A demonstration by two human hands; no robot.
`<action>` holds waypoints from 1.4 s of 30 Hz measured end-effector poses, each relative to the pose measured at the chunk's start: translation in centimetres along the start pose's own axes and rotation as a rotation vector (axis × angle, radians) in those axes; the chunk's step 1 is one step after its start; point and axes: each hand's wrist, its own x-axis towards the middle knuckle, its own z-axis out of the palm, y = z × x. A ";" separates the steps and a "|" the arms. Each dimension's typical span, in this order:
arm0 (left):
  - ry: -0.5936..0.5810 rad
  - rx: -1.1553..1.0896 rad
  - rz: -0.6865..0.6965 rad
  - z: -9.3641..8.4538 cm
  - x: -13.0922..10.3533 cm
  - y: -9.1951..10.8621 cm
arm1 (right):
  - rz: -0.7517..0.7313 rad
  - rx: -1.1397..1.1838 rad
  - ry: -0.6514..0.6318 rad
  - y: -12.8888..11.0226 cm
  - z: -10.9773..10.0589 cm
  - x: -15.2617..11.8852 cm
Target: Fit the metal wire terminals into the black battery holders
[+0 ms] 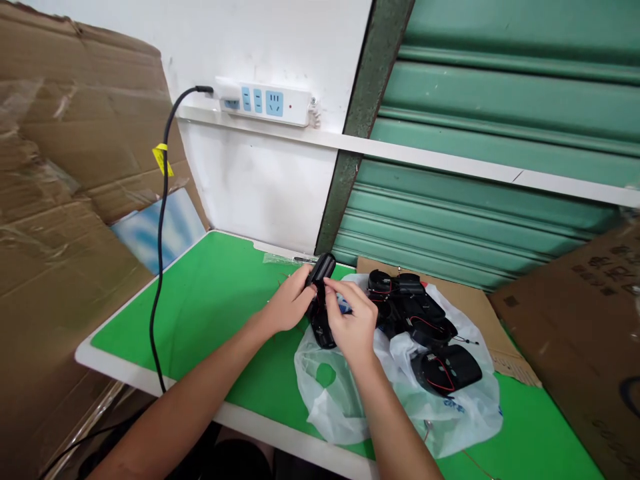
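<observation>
A black plastic housing point(324, 267) is held up over the green tabletop by my left hand point(291, 301), whose fingers wrap its left side. My right hand point(353, 317) is pinched at the housing's right side; whatever small part sits between its fingertips is hidden. Below the hands another black piece point(321, 331) shows, and I cannot tell if it is joined to the housing. To the right, several similar black housings point(417, 307) with thin red wires lie heaped on a white plastic bag point(335, 407). One more black housing point(453, 368) rests nearer to me on that bag.
The green table point(200, 313) has a white edge. A black cable point(161, 267) hangs from a white power strip point(267, 103) across the table's left part. Cardboard boxes point(60, 233) stand at left and right point(580, 320). Behind is a green roller shutter point(500, 120).
</observation>
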 end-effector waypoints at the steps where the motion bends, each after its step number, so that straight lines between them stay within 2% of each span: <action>1: 0.009 0.008 0.008 0.0 0.0 0.0 | -0.030 -0.015 -0.026 0.0 0.0 0.0; 6: -0.007 0.008 0.031 -0.2 0.2 0.0 | -0.107 -0.103 -0.115 0.9 -0.1 -0.2; 10: -0.015 0.020 0.007 -0.4 0.1 -0.1 | -0.125 -0.187 -0.134 1.8 -0.3 -0.4; 15: -0.013 0.072 -0.003 -0.5 0.0 -0.2 | -0.209 -0.280 -0.138 1.8 -0.4 -0.3; 22: 0.004 0.169 0.051 -0.4 0.0 -0.1 | -0.136 -0.318 -0.127 1.9 -0.3 -0.6; 30: 0.022 0.202 0.018 -0.5 0.0 -0.1 | -0.080 -0.260 -0.118 2.0 -0.2 -0.7; 37: 0.022 0.204 -0.016 -0.4 0.1 -0.3 | -0.128 -0.295 -0.103 2.2 0.1 -0.8; 42: 0.018 0.220 -0.014 -0.2 0.0 -0.2 | -0.157 -0.374 -0.140 2.0 0.2 -0.9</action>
